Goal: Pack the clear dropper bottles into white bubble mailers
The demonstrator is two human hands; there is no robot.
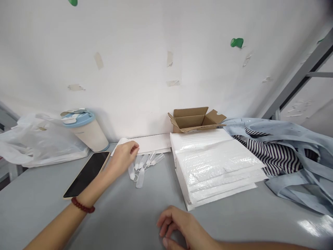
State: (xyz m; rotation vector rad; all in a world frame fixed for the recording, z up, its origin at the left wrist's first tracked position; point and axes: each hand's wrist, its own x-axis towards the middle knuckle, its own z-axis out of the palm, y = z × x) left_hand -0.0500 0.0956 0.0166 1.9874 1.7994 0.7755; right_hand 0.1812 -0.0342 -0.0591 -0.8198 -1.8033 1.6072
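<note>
My left hand (122,157) reaches over the table, its fingers curled together beside several small clear plastic squeeze bottles (140,177) with white caps. Whatever it may hold is hidden behind the fingers. A flat white strip of paper or card (154,143) lies just behind that hand, against the wall. Near the front edge of the view, my right hand (179,224) hovers or rests with loosely bent fingers, thumb apart, and nothing in it. To its upper right lies a stack of white bubble mailers (213,163).
A phone (90,172) lies left of the bottles, near a blue-lidded cup (91,133) and a white plastic bag (41,139). Behind the mailers stands an open cardboard box (191,121). Light blue fabric (283,184) with a striped cloth (275,158) covers the right side.
</note>
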